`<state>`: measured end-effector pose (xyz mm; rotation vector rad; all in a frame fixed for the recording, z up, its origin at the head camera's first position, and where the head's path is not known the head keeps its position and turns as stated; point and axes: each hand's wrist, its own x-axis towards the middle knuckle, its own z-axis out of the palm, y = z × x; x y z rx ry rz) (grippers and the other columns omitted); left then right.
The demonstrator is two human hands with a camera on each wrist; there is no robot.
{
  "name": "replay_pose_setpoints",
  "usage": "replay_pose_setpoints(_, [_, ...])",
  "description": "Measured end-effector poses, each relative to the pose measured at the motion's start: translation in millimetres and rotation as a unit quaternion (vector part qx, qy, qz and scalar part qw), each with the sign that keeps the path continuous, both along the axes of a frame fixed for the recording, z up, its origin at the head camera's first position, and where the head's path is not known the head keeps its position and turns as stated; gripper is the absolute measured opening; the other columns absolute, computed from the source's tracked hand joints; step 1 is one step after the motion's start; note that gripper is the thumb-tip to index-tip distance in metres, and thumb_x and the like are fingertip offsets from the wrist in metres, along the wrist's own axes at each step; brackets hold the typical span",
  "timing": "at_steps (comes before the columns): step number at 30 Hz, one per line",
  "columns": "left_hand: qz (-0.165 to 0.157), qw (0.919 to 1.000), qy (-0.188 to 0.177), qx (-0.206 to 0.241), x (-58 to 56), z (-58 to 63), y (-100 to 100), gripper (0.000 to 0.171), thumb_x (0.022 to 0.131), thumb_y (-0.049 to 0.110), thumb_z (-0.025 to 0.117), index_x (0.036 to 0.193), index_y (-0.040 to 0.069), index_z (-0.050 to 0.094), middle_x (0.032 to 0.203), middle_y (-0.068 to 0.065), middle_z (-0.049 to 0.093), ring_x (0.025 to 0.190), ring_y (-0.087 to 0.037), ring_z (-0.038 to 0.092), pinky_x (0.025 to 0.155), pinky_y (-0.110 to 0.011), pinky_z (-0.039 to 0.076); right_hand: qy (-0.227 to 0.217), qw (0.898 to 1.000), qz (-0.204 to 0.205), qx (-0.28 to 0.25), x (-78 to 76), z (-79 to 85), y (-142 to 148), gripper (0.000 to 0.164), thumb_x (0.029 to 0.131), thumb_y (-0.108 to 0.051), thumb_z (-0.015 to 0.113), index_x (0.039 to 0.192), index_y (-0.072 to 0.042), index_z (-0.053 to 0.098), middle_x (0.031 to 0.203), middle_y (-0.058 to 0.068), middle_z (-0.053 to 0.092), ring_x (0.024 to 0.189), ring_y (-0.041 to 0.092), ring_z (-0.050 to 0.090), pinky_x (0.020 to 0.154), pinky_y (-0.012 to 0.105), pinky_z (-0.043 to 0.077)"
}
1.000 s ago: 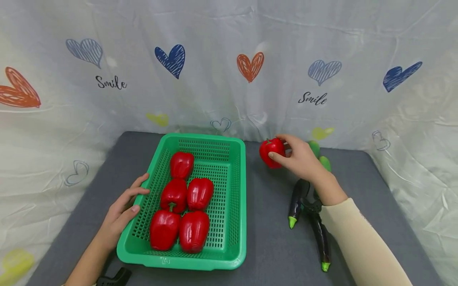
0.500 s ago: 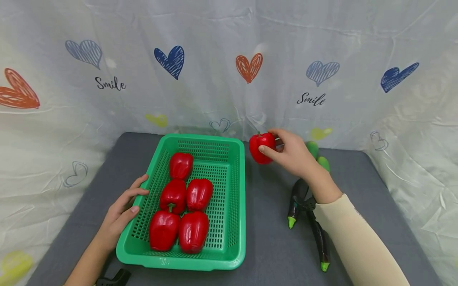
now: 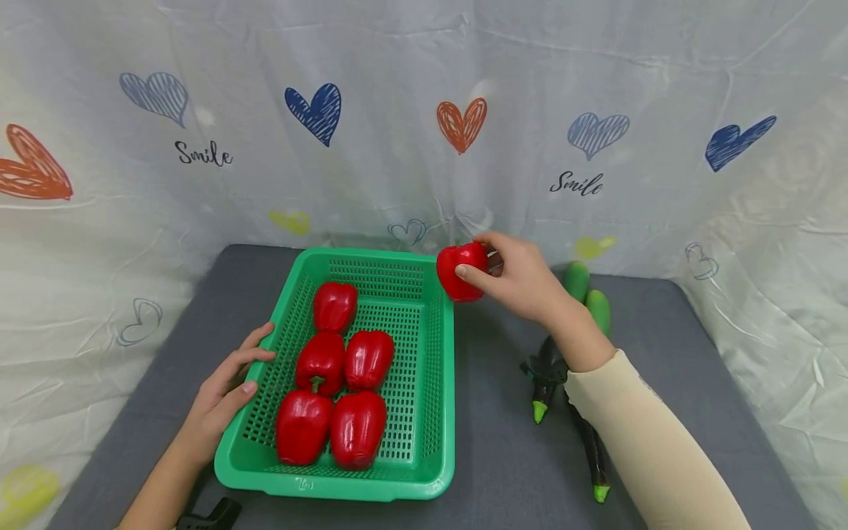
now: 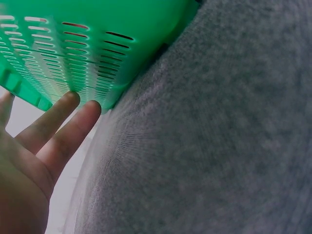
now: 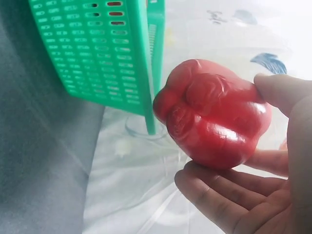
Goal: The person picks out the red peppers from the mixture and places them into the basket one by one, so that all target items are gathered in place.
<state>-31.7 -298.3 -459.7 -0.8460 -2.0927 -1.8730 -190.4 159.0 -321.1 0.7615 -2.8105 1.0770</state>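
A red bell pepper [image 3: 461, 274] is held between the thumb and fingers of my right hand [image 3: 520, 276], at the far right corner of the green basket [image 3: 433, 368]. The right wrist view shows this bell pepper [image 5: 214, 117] from its lobed underside, raised beside the basket's wall [image 5: 92, 53]. My left hand [image 3: 221, 394] rests against the basket's left rim with its fingers fairly straight. In the left wrist view, fingertips [image 4: 90, 112] touch or nearly touch the perforated side [image 4: 73, 53]. Several red bell peppers [image 3: 358, 429] lie inside the basket, mostly toward its left.
On the grey table [image 3: 493, 442], right of the basket, lie dark eggplants [image 3: 592, 453] with green tips, partly hidden by my right arm. Two green cucumbers [image 3: 598, 311] lie behind them. A white curtain [image 3: 397, 184] printed with hearts hangs behind the table.
My right hand has carried the bell pepper leftward and slightly up, from right of the basket to its far right rim. The left hand and the basket have stayed in place.
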Motion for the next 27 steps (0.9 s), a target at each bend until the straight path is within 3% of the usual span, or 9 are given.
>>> replay_pose_setpoints(13, [0.001,1.0,0.004,0.0,-0.4,-0.4,0,0.046,0.096,-0.022,0.037,0.14,-0.018,0.051,0.174,-0.026,0.031,0.164,-0.028,0.023,0.121,-0.024,0.029,-0.001,0.999,0.024,-0.022,-4.3,4.1,-29,0.06,0.099,-0.048,0.077,0.142,-0.009,0.065,0.119,0.002,0.076,0.098,0.018,0.075,0.083,0.043,0.063])
replay_pose_setpoints(27, [-0.002,1.0,-0.002,-0.002,0.0,-2.6,-1,0.046,0.098,-0.021,0.037,0.142,-0.017,0.05,0.175,-0.025,0.029,0.166,-0.027,0.022,0.12,-0.024,0.029,-0.067,0.996,0.04,-0.05,-13.5,-5.4,-63,0.053,0.101,-0.044,0.075,0.137,-0.005,0.066,0.115,0.004,0.077,0.098,0.022,0.077,0.082,0.042,0.062])
